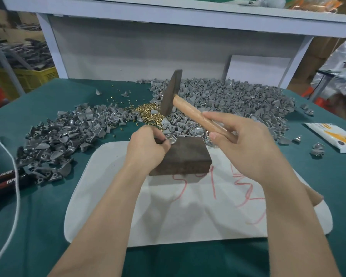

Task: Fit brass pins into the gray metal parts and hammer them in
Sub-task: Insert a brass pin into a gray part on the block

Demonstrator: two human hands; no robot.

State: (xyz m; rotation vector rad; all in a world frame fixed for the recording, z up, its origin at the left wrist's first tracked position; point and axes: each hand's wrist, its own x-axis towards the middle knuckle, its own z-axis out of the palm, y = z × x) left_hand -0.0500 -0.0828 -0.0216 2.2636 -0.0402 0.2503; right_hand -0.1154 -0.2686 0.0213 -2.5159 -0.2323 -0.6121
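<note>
Dark block (186, 156) sits on the white pad (188, 212). One gray metal part (171, 139) lies at the block's far left corner, right at the fingertips of the left hand (148, 145). We record that hand's fingers as curled and pinching the part. Most of the part is hidden, and we cannot tell whether a pin sits in it.

The right hand (242, 144) is clamped round the wooden handle of the hammer (188, 109). We see its dark head raised and tilted above the brass pins (148, 113), which are heaped beyond the block between the left pile of gray parts (68, 134) and the right pile of gray parts (228, 100).
</note>
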